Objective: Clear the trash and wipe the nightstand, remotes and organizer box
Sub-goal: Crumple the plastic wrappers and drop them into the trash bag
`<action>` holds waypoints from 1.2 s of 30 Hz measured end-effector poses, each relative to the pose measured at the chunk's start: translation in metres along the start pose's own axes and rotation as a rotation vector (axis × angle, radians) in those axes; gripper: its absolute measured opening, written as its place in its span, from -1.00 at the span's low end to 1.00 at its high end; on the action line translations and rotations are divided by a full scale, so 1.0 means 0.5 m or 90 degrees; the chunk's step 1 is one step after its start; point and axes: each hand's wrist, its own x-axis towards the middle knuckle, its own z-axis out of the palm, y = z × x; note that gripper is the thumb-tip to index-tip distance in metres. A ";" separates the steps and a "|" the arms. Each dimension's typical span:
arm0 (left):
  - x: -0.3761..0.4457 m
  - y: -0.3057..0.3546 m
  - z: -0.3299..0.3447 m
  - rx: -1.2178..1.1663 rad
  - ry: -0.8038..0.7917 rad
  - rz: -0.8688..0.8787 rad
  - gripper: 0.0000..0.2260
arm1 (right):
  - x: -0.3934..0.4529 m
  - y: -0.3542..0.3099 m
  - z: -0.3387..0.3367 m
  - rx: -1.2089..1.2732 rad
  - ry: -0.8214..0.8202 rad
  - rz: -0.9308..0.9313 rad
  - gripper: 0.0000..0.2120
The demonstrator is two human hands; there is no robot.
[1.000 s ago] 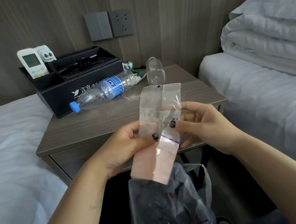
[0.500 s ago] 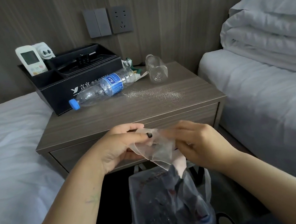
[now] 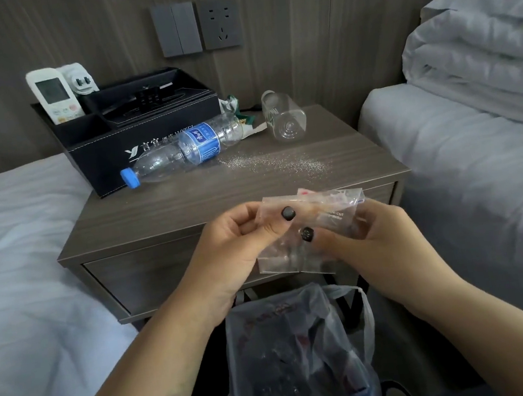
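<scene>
While held: both hands (image 3: pixel 239 242) (image 3: pixel 377 237) pinch the wrapper (image 3: pixel 314 224)
Risk: wrapper unfolds, misses bag (image 3: pixel 301 338) below (light plastic)

Dim, soft, even light; sharp focus; wide-angle bending at edges.

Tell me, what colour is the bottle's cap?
Blue, on the clear plastic bottle's cap, head view.

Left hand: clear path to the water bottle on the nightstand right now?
Probably not yet. The left hand is pinching the clear wrapper together with the right hand. The path to the water bottle looks unobstructed, so it could reach once it lets go.
</scene>
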 end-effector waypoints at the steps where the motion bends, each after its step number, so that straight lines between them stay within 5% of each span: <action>1: 0.001 -0.003 0.000 -0.014 -0.003 -0.016 -0.61 | 0.004 0.002 -0.004 -0.018 0.018 -0.016 -0.61; 5: 0.001 -0.006 -0.001 -0.021 -0.043 -0.067 -0.63 | 0.011 0.006 -0.017 -0.086 0.040 -0.113 -0.28; 12: 0.000 -0.005 -0.013 0.072 -0.101 -0.193 -0.63 | 0.010 0.017 -0.037 -0.045 -0.009 -0.243 -0.54; 19: -0.012 0.000 -0.020 -0.187 -0.262 -0.178 -0.42 | 0.007 0.049 -0.026 -0.147 0.001 -0.455 -0.57; 24: -0.029 -0.025 0.007 -0.095 0.055 -0.124 -0.88 | -0.014 0.061 0.007 -0.090 -0.095 -0.286 -0.69; 25: -0.029 -0.031 0.004 -0.122 0.096 -0.142 -0.84 | -0.016 0.062 0.013 -0.070 -0.099 -0.261 -0.71; 28: -0.033 -0.037 -0.019 -0.217 0.082 -0.165 -0.42 | -0.020 0.058 0.029 0.039 -0.095 -0.218 -0.84; 32: -0.045 -0.024 -0.016 -0.235 0.036 -0.128 -0.53 | -0.022 0.055 0.054 0.190 -0.031 -0.156 -0.90; 36: -0.035 -0.027 -0.026 -0.161 0.123 -0.109 -0.74 | -0.012 0.055 0.072 0.321 -0.033 -0.003 -0.88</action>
